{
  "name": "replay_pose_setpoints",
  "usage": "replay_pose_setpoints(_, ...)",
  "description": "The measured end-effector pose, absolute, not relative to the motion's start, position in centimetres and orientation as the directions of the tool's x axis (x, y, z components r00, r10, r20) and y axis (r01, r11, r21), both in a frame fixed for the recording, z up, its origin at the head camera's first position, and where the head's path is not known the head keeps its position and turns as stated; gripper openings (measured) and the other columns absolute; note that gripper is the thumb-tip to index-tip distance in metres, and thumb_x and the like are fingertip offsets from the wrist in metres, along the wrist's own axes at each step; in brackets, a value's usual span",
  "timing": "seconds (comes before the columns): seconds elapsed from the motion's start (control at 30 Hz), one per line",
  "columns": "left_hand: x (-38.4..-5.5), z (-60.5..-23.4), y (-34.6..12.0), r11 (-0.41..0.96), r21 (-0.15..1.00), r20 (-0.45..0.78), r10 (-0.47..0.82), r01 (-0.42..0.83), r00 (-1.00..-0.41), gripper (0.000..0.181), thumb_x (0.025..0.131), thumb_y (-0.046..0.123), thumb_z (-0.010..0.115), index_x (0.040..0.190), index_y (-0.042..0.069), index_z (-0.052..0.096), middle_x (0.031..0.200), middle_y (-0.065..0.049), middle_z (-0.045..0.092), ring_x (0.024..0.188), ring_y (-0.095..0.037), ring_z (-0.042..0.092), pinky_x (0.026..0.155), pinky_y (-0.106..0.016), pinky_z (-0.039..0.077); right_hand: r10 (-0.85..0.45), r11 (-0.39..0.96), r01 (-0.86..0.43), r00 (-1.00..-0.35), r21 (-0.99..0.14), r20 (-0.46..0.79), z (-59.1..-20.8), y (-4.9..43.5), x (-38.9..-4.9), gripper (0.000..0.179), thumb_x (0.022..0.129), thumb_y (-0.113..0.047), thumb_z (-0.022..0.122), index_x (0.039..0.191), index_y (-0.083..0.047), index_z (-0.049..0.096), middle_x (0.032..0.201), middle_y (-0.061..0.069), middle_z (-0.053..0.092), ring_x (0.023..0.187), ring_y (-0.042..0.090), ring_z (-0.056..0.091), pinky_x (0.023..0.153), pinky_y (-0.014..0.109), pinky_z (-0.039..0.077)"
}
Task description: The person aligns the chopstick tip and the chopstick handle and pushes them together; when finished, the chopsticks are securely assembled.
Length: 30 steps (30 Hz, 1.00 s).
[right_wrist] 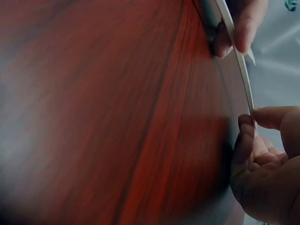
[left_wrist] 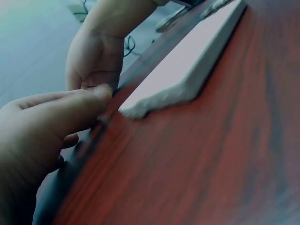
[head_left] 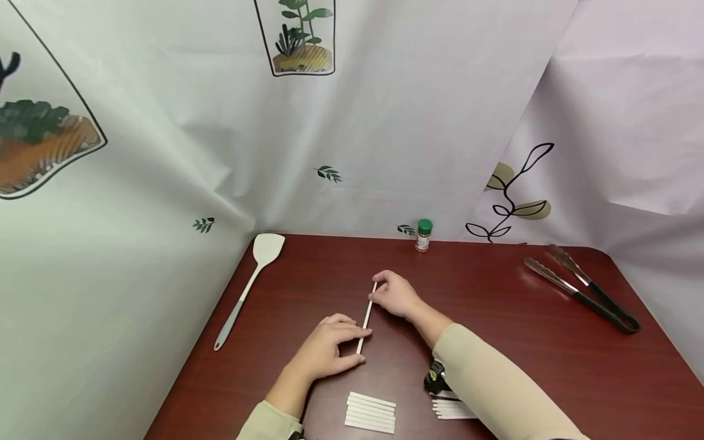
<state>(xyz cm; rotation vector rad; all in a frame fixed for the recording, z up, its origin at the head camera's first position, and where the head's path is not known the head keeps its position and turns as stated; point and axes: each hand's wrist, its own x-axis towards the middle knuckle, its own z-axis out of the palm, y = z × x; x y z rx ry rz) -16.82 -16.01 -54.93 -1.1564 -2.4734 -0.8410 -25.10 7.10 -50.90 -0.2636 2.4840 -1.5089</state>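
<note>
Pinching thin white stick (head_left: 368, 313) nr far end w/ R hand (head_left: 397, 297), thumb vs. finger; grip seen edge-on & close in R wrist view. Touching same stick nr its lower end w/ relaxed L hand (head_left: 332, 343): index laid across, thumb apart, per head view. Slanting betw. both hands, approx. mid-table; contact w/ table (head_left: 297, 305) hard to tell. Only in L wrist view, large & close: pale flat piece (left_wrist: 178, 61), single or several, can't tell. Only in head view, closer to body: row of short white sticks (head_left: 371, 413), plus second white bunch (head_left: 453, 410) part-hidden by R sleeve (head_left: 495, 382). Further out, also head view: spatula (head_left: 267, 250) far L, green-capped jar (head_left: 423, 237) at back edge, tongs (head_left: 599, 310) far R.
</note>
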Motion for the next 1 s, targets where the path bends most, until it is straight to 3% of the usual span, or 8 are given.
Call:
replay_pose_setpoints(0.13, -17.5, -55.2, -16.1, 0.503, 0.381, 0.517, 0.579, 0.775, -0.63, 0.049, 0.075, 0.032, 0.098, 0.12, 0.02, 0.083, 0.106, 0.012, 0.073, 0.102, -0.013, 0.06, 0.091, -0.037, 0.049, -0.256, 0.478, -0.063, -0.964, -0.876, -0.07, -51.1, 5.6, -26.2, 0.039, 0.09, -0.009, 0.08, 0.126, 0.002, 0.068, 0.082, 0.002, 0.073, 0.073, 0.015, 0.066, 0.068, 0.03, 0.052)
replay_pose_setpoints(0.23, -17.7, -55.3, -16.2, 0.517, 0.392, 0.524, 0.554, 0.761, -0.647, 0.051, 0.07, 0.034, 0.1, 0.116, 0.021, 0.084, 0.113, 0.004, 0.069, 0.109, -0.018, 0.057, 0.096, -0.042, 0.047, -0.254, 0.473, -0.1, -0.967, -0.876, -0.027, -51.2, 4.7, -26.8, 0.038, 0.085, -0.009, 0.084, 0.121, -0.001, 0.074, 0.09, 0.004, 0.073, 0.083, 0.019, 0.067, 0.075, 0.033, 0.054)
replay_pose_setpoints(0.37, -17.7, -55.3, -16.7, 0.537, 0.41, 0.502, 0.542, 0.737, -0.674, 0.056, 0.068, 0.036, 0.101, 0.118, 0.019, 0.083, 0.135, -0.007, 0.067, 0.128, -0.033, 0.055, 0.105, -0.057, 0.044, -0.26, 0.603, -0.206, -0.964, -0.771, 0.054, -51.5, 3.6, -27.2, 0.037, 0.081, -0.021, 0.089, 0.116, -0.012, 0.081, 0.127, 0.013, 0.066, 0.123, 0.033, 0.057, 0.102, 0.048, 0.047)
replay_pose_setpoints(0.5, -17.4, -55.2, -17.2, 0.566, 0.413, 0.441, 0.56, 0.713, -0.701, 0.057, 0.072, 0.039, 0.098, 0.123, 0.017, 0.082, 0.142, -0.008, 0.066, 0.137, -0.038, 0.054, 0.108, -0.064, 0.042, -0.272, 0.712, -0.232, -0.961, -0.663, 0.044, -52.2, 2.8, -27.2, 0.039, 0.081, -0.033, 0.089, 0.117, -0.021, 0.082, 0.162, 0.015, 0.044, 0.156, 0.043, 0.023, 0.12, 0.065, 0.023)
replay_pose_setpoints(0.57, -17.4, -55.2, -17.3, 0.579, 0.415, 0.418, 0.564, 0.702, -0.712, 0.058, 0.075, 0.038, 0.097, 0.125, 0.015, 0.08, 0.144, -0.008, 0.066, 0.138, -0.037, 0.054, 0.109, -0.063, 0.042, -0.279, 0.723, -0.231, -0.96, -0.651, 0.032, -52.4, 2.7, -27.1, 0.041, 0.083, -0.035, 0.088, 0.121, -0.023, 0.081, 0.167, 0.014, 0.04, 0.16, 0.044, 0.015, 0.122, 0.068, 0.018)
replay_pose_setpoints(0.8, -17.7, -55.2, -18.6, 0.589, 0.435, 0.415, 0.539, 0.68, -0.733, 0.055, 0.076, 0.034, 0.095, 0.125, 0.014, 0.08, 0.142, -0.004, 0.069, 0.138, -0.034, 0.057, 0.111, -0.061, 0.041, -0.311, 0.757, -0.292, -0.948, -0.584, 0.071, -52.9, 2.5, -26.8, 0.054, 0.091, -0.046, 0.082, 0.139, -0.024, 0.073, 0.167, 0.015, 0.04, 0.159, 0.044, 0.021, 0.122, 0.065, 0.02)
replay_pose_setpoints(1.0, -18.2, -55.0, -19.7, 0.594, 0.451, 0.386, 0.543, 0.666, -0.745, 0.058, 0.074, 0.03, 0.093, 0.128, 0.017, 0.08, 0.145, 0.0, 0.067, 0.141, -0.038, 0.053, 0.11, -0.068, 0.034, -0.285, 0.808, -0.285, -0.955, -0.515, 0.081, -53.1, 2.2, -26.6, 0.057, 0.095, -0.054, 0.076, 0.145, -0.029, 0.068, 0.168, 0.013, 0.039, 0.159, 0.042, 0.022, 0.124, 0.061, 0.02)
